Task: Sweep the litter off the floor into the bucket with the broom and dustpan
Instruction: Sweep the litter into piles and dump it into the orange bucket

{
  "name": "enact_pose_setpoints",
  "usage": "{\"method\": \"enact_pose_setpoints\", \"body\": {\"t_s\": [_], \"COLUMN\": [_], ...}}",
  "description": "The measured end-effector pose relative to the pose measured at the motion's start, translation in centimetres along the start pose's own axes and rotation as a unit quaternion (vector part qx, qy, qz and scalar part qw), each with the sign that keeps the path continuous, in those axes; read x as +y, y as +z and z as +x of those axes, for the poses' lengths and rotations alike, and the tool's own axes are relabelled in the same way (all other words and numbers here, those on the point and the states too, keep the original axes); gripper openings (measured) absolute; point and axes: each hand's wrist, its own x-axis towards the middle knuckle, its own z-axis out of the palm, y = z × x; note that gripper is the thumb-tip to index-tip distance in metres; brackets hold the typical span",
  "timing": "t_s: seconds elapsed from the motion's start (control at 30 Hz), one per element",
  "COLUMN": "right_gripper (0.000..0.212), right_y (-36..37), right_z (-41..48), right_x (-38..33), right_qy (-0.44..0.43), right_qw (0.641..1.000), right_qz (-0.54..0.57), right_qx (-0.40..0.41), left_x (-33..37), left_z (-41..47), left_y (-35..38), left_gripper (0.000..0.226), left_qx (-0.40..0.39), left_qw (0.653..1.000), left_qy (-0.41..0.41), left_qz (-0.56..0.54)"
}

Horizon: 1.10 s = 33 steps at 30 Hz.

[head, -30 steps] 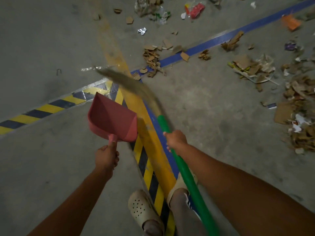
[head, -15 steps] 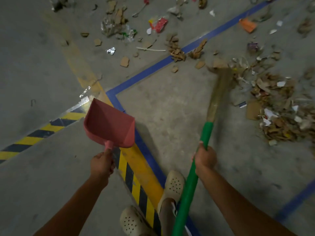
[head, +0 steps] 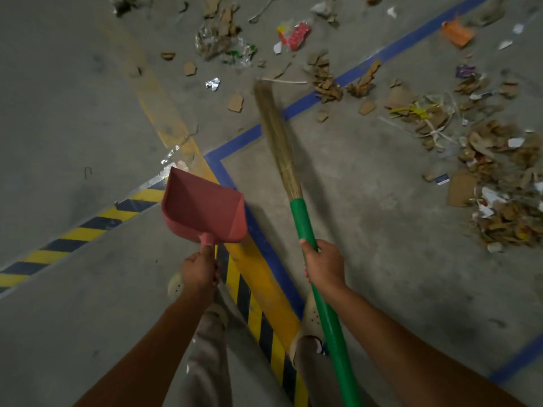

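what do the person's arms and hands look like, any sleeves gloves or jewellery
The left hand and right hand are bare: no gloves, and no rings, watch or wristband show. The left arm and right arm are uncovered to the frame edge; no sleeve shows.

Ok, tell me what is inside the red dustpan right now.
Nothing visible: the dustpan, gripped by the left hand, shows only its bare red inside. The floor directly under it is covered.

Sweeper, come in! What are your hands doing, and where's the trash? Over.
Left hand grips red dustpan, pan empty. Right hand grips broom, bristles forward across the blue line. Litter heaped right, more scattered ahead. No bucket in sight.
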Motion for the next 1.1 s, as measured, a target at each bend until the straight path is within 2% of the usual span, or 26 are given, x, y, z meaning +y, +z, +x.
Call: {"method": "enact_pose_setpoints", "body": {"t_s": [0.13, 0.3, 0.37, 0.47, 0.57, 0.63, 0.67, 0.73, 0.83, 0.9, 1.0, 1.1], "right_gripper": [0.038, 0.041, 0.046, 0.041, 0.045, 0.051, 0.051, 0.047, 0.051, 0.063, 0.055, 0.047], "right_y": [3.4, 9.8, 13.3, 18.8, 22.4, 22.9, 22.6, 21.2, 18.6, 17.3, 16.0, 16.7], "right_z": [-0.4, -2.0, -2.3, -1.8, 0.2, 2.2, 3.3, 4.6, 6.5, 7.2, 5.0, 2.0], "right_x": [-2.0, -6.7, -9.1, -12.6, -15.0, -15.5, -15.5, -15.6, -15.5, -15.2, -16.5, -17.8], "right_qy": [-0.021, -0.069, -0.094, -0.123, -0.083, -0.022, 0.012, 0.094, 0.168, 0.163, 0.143, 0.096], "right_qw": [0.999, 0.995, 0.989, 0.968, 0.949, 0.952, 0.962, 0.985, 0.981, 0.973, 0.968, 0.976], "right_qz": [-0.047, -0.071, -0.112, -0.208, -0.277, -0.277, -0.253, -0.138, 0.01, 0.026, 0.046, 0.049], "right_qx": [-0.001, -0.009, -0.027, -0.073, -0.125, -0.125, -0.106, -0.035, 0.095, 0.159, 0.201, 0.189], "left_x": [1.6, 4.2, 5.0, 6.2, 7.0, 7.5, 7.8, 8.5, 9.7, 10.4, 11.4, 12.4], "left_z": [3.5, 8.0, 10.2, 13.0, 15.1, 16.3, 16.8, 17.4, 18.1, 18.2, 17.9, 17.4], "left_y": [-2.5, -7.9, -10.7, -14.5, -17.5, -18.6, -18.9, -18.9, -18.0, -17.4, -16.6, -16.3], "left_gripper": [0.05, 0.061, 0.057, 0.06, 0.062, 0.061, 0.06, 0.059, 0.059, 0.061, 0.063, 0.063], "left_qx": [-0.006, -0.001, -0.002, -0.005, 0.012, 0.009, 0.003, -0.008, -0.03, -0.049, -0.073, -0.082], "left_qw": [0.999, 0.999, 0.999, 0.999, 0.999, 0.999, 0.999, 0.999, 0.999, 0.998, 0.996, 0.996], "left_qy": [-0.016, -0.018, -0.021, -0.034, -0.041, -0.04, -0.038, -0.035, -0.025, -0.02, -0.026, -0.022], "left_qz": [-0.034, -0.039, -0.034, -0.015, 0.0, 0.008, 0.011, 0.017, 0.028, 0.032, 0.036, 0.033]}}
